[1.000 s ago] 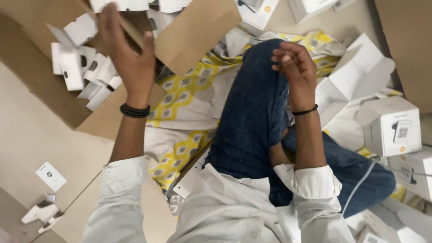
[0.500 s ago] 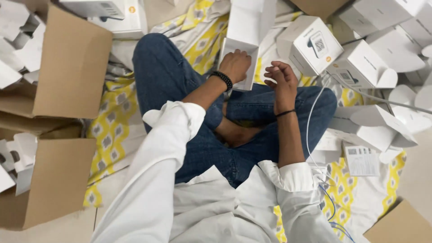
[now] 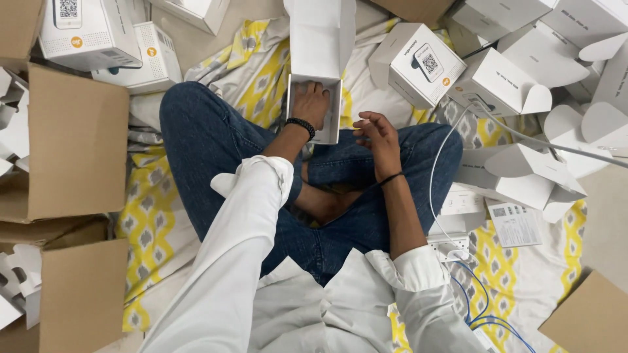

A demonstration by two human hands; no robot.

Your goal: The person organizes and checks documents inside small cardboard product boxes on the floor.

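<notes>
Your right hand [image 3: 379,134] hovers over your knee, fingers loosely curled and holding nothing. Just beyond, your left hand [image 3: 313,101] is pushed inside the open white carton [image 3: 318,39], its grip hidden. Smooth cardboard boxes [image 3: 418,62] crowd the patterned sheet [image 3: 517,268].

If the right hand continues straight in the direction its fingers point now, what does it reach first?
The right hand hangs empty over the knee, fingers pointing up-left toward the open white box where the left hand rests. It would probably meet that box's right wall first, though depth is hard to judge.
</notes>
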